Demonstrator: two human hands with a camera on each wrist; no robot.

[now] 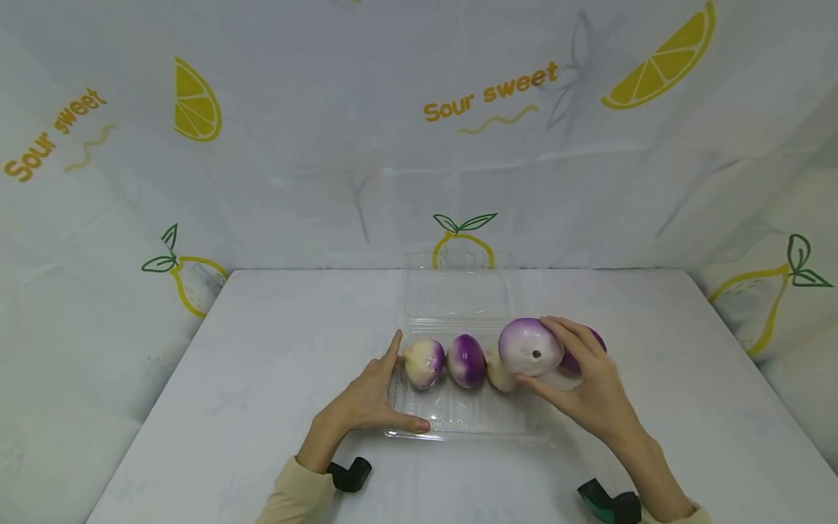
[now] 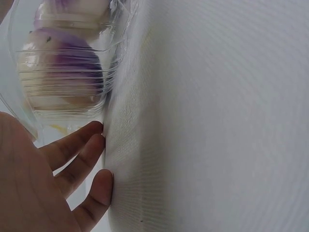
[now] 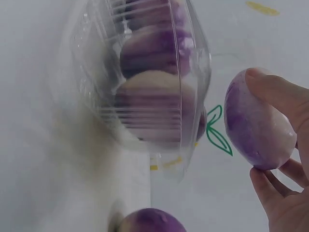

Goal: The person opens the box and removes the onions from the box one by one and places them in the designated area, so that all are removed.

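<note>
By lemon-printed sheeting, a white table bears a clear container.

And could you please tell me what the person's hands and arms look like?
The left hand and right hand are ungloved. The left sleeve is pale beige; the right sleeve, barely in view, looks similar. The left wrist piece is black and chunky; the right wrist piece is black with some green.

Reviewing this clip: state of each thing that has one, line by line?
Clear container, open
Lid, folded back
Three turnips, inside the container
Fourth turnip, lifted
Fifth turnip, on the table, outside the container
Left hand, spread at container's left
Right hand, gripping fourth turnip
</note>
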